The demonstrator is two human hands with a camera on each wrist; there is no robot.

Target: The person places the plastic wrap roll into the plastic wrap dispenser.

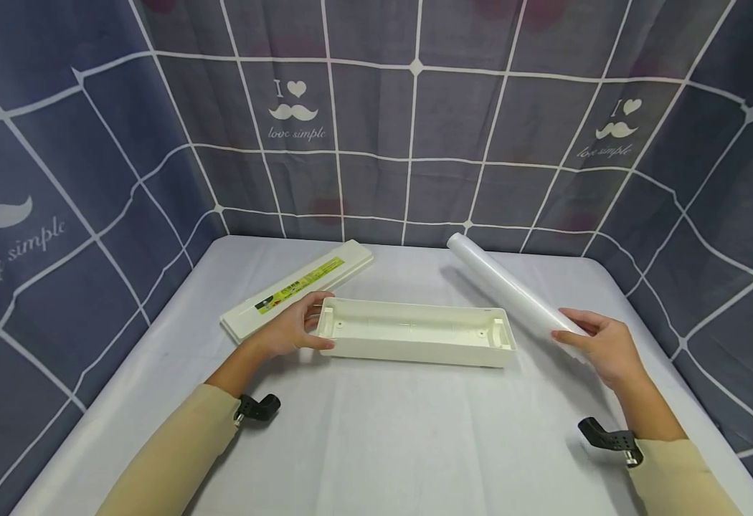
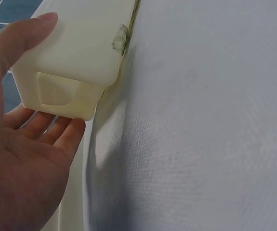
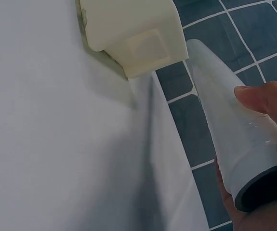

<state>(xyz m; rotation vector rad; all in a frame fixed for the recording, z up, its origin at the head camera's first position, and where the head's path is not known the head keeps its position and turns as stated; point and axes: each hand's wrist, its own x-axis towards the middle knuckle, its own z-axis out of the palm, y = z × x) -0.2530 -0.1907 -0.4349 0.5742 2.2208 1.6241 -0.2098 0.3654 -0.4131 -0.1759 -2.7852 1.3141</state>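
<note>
A long cream plastic box [image 1: 418, 350], open at the top and hollow inside, lies crosswise on the table. My left hand [image 1: 294, 328] holds its left end, the thumb on the near side and the fingers at the end and behind. In the left wrist view the box's end [image 2: 61, 91] shows a recessed panel. My right hand [image 1: 599, 345] grips the near end of a white roll of plastic wrap [image 1: 512, 287], thumb on one side and fingers round the other. The right wrist view shows the roll's dark hollow core [image 3: 266, 190]. The roll slants away beyond the box's right end.
Behind my left hand lies a flat cream lid [image 1: 344, 259] with a green and yellow label [image 1: 299, 284]. A white cloth covers the table [image 1: 402, 437]. Grey-blue checked curtains [image 1: 376, 107] enclose its back and both sides.
</note>
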